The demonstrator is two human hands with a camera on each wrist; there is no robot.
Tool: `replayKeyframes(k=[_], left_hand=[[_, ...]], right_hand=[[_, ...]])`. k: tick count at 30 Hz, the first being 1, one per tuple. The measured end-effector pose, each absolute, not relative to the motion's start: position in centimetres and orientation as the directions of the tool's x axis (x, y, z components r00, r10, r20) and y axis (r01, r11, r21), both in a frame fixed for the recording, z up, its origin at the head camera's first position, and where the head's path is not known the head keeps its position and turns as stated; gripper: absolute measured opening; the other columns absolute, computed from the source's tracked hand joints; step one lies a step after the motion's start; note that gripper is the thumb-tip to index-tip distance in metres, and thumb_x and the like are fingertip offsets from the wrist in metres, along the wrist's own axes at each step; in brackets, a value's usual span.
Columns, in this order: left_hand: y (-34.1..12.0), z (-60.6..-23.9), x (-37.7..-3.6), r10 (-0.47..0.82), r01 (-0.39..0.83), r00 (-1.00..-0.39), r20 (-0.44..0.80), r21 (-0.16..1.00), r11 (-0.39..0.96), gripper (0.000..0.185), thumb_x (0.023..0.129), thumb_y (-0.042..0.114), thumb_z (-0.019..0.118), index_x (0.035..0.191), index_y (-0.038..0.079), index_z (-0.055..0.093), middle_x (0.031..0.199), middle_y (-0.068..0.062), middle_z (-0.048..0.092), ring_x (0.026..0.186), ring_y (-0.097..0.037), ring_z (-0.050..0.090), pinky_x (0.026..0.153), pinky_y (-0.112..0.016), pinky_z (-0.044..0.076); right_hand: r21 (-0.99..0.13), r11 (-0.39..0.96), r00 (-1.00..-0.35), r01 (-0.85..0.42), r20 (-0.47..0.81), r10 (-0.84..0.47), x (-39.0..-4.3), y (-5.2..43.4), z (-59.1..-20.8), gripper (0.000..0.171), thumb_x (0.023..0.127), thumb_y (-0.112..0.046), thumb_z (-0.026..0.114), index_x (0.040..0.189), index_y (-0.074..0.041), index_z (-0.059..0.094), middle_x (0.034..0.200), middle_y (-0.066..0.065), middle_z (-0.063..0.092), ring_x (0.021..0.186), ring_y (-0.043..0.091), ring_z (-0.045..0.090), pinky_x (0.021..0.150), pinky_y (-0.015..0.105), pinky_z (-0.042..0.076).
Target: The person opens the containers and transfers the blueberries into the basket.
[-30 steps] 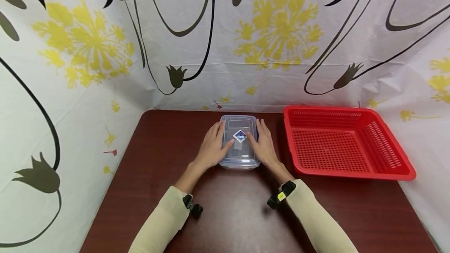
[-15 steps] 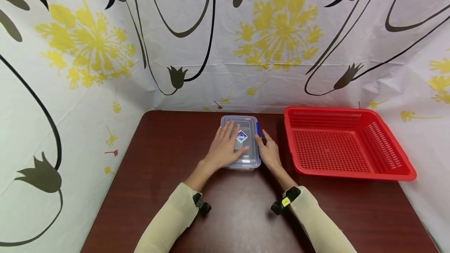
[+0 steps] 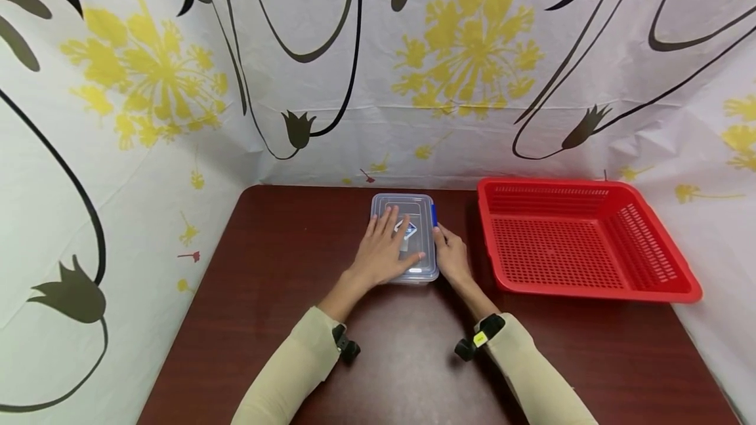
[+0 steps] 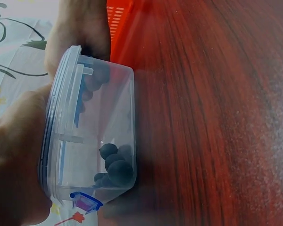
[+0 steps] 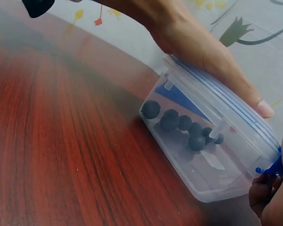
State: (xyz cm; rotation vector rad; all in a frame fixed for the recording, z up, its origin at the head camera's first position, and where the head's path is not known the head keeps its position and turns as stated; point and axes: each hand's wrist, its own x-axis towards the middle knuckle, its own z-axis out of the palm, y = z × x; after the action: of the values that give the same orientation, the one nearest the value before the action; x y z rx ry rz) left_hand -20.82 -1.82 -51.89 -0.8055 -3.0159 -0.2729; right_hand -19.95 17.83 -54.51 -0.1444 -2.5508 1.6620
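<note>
A clear plastic box [image 3: 413, 205] with a snap-on lid stands on the dark red table [image 3: 283, 248]. Several dark balls [image 5: 184, 123] lie inside it, also visible as dark balls [image 4: 115, 165] in the left wrist view. My left hand [image 3: 390, 241] lies flat on the lid with straight fingers, pressing down. My right hand [image 3: 441, 236] is against the box's right side. Its thumb and a curled finger pinch the blue clip [image 5: 271, 167] on the lid's edge. A second blue clip [image 4: 85, 202] sticks out on another side of the box [image 4: 99, 127].
A red slotted plastic basket [image 3: 650, 248] with nothing in it stands right of the box, close to my right hand. White sheets with yellow flowers and black stems wall in the table at the back and both sides. Bare tabletop lies left of the box and in front of it.
My left hand has moved from the box's left side onto the lid. My right hand has slid off the lid to the right side and taken the blue clip.
</note>
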Motion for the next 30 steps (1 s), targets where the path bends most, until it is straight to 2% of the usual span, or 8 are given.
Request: replayKeyframes(k=[8, 18, 22, 24, 30], left_hand=[[-1.6, -52.0, -20.7, 0.486, 0.487, -0.873, 0.042, 0.145, 0.861, 0.095, 0.102, 0.078, 0.035, 0.171, 0.015, 0.015, 0.178, -0.017, 0.005, 0.165, -0.032, -0.001, 0.132, -0.051, 0.002], [-1.4, -52.2, -20.8, 0.485, 0.485, -0.874, 0.035, 0.128, 0.865, 0.095, 0.102, 0.078, 0.034, 0.171, 0.015, 0.015, 0.178, -0.016, 0.003, 0.165, -0.031, -0.002, 0.132, -0.051, 0.001], [-1.4, -52.3, -20.8, 0.486, 0.486, -0.873, 0.036, 0.122, 0.865, 0.096, 0.102, 0.078, 0.033, 0.171, 0.015, 0.015, 0.178, -0.017, 0.003, 0.165, -0.032, -0.002, 0.132, -0.051, 0.001], [-1.4, -52.3, -20.8, 0.486, 0.486, -0.873, 0.035, 0.121, 0.865, 0.096, 0.102, 0.079, 0.032, 0.171, 0.015, 0.014, 0.178, -0.017, 0.003, 0.165, -0.032, -0.002, 0.132, -0.051, 0.001], [-1.5, -52.2, -20.9, 0.486, 0.485, -0.873, 0.024, 0.129, 0.865, 0.097, 0.102, 0.079, 0.032, 0.171, 0.014, 0.013, 0.178, -0.017, 0.002, 0.165, -0.032, -0.003, 0.132, -0.052, 0.0]], right_hand=[[-0.949, 0.314, -0.995, 0.035, -0.004, 0.098, -20.1, 17.8, -54.4, 0.045, 0.116, -0.019, 0.042, 0.153, 0.003, 0.052, 0.145, 0.024, 0.061, 0.129, 0.033, 0.062, 0.114, 0.049, 0.047], [-0.948, 0.317, -0.994, 0.036, -0.002, 0.108, -20.3, 17.7, -54.4, 0.043, 0.115, -0.016, 0.041, 0.152, 0.001, 0.054, 0.134, 0.026, 0.068, 0.119, 0.034, 0.068, 0.11, 0.05, 0.05], [-0.95, 0.309, -0.995, 0.029, 0.002, 0.099, -20.3, 17.8, -54.5, 0.043, 0.115, -0.015, 0.04, 0.151, 0.005, 0.054, 0.131, 0.029, 0.069, 0.116, 0.036, 0.069, 0.108, 0.05, 0.051], [-0.955, 0.295, -0.995, 0.04, -0.009, 0.104, -20.2, 18.0, -54.8, 0.043, 0.116, -0.014, 0.039, 0.148, 0.008, 0.056, 0.129, 0.031, 0.069, 0.114, 0.035, 0.069, 0.106, 0.046, 0.053], [-0.984, 0.157, -0.992, 0.087, -0.07, 0.108, -20.2, 18.5, -55.4, 0.043, 0.116, -0.014, 0.036, 0.143, 0.012, 0.058, 0.131, 0.031, 0.067, 0.11, 0.017, 0.065, 0.095, 0.02, 0.051]])
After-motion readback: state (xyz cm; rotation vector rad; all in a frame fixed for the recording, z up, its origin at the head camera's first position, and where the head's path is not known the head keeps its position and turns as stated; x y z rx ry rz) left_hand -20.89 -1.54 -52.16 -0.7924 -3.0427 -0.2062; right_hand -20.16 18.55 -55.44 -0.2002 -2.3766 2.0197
